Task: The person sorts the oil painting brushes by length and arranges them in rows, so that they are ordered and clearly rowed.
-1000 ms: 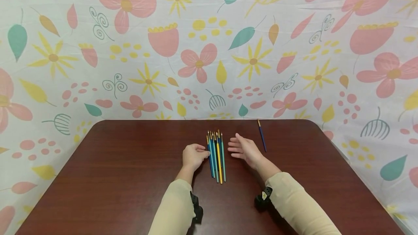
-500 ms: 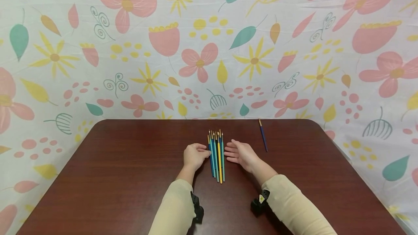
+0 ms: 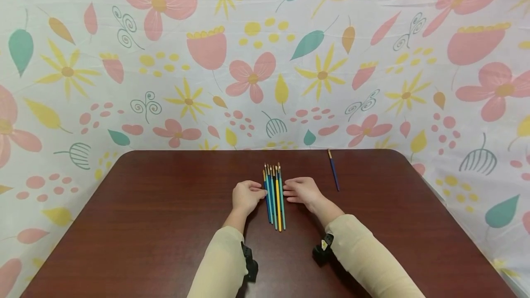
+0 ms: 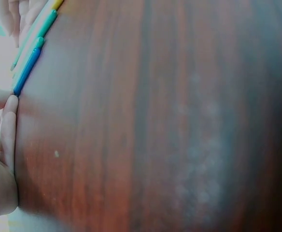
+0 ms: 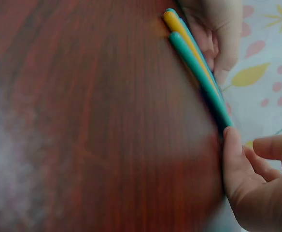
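Observation:
Several slim paintbrushes (image 3: 278, 203) with blue, teal and yellow handles lie side by side mid-table, bristles toward the far edge. My left hand (image 3: 245, 197) rests along their left side, thumb and fingertips right at the outermost blue handle (image 4: 27, 70). On the other side, my right hand (image 3: 304, 191) has its fairly straight fingertips against the outer teal handle (image 5: 199, 72). Neither hand wraps round the bunch. In the right wrist view, the handle ends fan slightly, the yellow one (image 5: 171, 19) among them.
A single blue paintbrush (image 3: 333, 172) lies apart at the back right, near the far edge of the dark brown table (image 3: 165, 224). Behind the table hangs a flower-patterned cloth (image 3: 248, 31). Each wrist wears a small black camera (image 3: 250, 263).
My right hand has moved left to the bunch and turned more palm-down; the rightmost brushes have shifted closer to the others. The left hand has stayed in place.

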`<state>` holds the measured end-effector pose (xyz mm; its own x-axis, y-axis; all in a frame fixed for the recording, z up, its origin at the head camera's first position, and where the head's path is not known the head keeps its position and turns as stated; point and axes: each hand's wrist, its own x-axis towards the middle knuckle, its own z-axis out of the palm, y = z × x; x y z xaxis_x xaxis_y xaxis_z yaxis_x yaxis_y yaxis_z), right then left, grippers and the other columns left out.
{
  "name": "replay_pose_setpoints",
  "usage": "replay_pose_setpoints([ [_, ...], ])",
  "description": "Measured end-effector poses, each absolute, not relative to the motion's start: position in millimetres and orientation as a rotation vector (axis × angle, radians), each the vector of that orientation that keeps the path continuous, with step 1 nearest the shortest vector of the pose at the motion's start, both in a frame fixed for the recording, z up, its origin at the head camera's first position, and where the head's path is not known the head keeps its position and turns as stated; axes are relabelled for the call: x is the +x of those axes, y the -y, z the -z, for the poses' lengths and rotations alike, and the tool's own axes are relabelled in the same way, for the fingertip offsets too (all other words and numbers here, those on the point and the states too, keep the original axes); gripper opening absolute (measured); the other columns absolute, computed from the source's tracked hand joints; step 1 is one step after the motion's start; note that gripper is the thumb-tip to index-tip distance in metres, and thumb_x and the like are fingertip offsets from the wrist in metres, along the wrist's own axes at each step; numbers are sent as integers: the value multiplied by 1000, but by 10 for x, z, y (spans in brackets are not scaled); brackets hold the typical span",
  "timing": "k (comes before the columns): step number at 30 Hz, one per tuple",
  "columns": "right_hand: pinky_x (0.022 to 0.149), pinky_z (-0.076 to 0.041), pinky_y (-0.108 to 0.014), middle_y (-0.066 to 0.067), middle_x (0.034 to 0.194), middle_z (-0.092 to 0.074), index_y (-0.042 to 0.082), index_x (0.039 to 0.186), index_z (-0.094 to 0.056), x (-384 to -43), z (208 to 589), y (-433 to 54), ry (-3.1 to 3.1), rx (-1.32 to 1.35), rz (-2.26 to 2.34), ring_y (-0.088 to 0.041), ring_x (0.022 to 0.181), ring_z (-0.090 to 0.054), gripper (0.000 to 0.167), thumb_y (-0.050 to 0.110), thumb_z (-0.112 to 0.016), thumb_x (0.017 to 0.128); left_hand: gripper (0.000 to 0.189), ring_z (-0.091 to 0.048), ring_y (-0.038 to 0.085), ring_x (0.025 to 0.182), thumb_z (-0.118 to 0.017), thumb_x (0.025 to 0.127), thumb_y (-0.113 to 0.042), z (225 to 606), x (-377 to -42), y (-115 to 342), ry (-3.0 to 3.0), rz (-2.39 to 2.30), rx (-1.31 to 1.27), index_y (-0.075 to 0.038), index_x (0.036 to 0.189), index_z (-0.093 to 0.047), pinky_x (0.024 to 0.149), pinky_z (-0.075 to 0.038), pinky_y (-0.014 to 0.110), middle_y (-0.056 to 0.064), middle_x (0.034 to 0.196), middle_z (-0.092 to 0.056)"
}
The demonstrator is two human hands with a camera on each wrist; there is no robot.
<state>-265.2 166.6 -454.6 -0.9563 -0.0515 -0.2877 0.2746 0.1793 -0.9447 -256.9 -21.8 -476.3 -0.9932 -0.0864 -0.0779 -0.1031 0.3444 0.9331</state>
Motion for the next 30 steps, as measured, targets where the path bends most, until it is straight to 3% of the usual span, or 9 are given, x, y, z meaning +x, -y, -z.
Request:
replay_pose_setpoints([
  [6,56,-56,-31,-20,97,-69,-5,114,-64,-2700,4542,-1573,-2421,197,1695,-12,63,-65,32,11,-66,87,21,-69,14,73,-76,79,-21,4763,-2574,211,-2564,-1775,-174,-8,94,-70,65,-55,30,7,85,-73],
  [12,52,-55,-29,-14,81,-69,-2,106,-68,-2722,4544,-1488,-2597,195,1512,-13,59,-63,30,16,-73,82,21,-69,15,73,-76,79,-21,4752,-2572,214,-2583,-1763,-167,-8,94,-70,67,-55,31,7,86,-73],
  [20,50,-54,-28,-12,79,-68,1,99,-70,-2720,4514,-1435,-2670,245,1404,-15,60,-62,25,17,-74,81,21,-69,14,73,-76,79,-21,4759,-2558,217,-2580,-1751,-169,-7,94,-70,65,-55,31,7,86,-73],
  [30,54,-55,-29,-16,90,-68,0,101,-70,-2684,4493,-1446,-2630,234,1451,-16,65,-63,23,15,-70,85,21,-68,15,73,-76,80,-22,4762,-2563,215,-2582,-1743,-182,-9,94,-70,64,-55,31,6,86,-72],
])
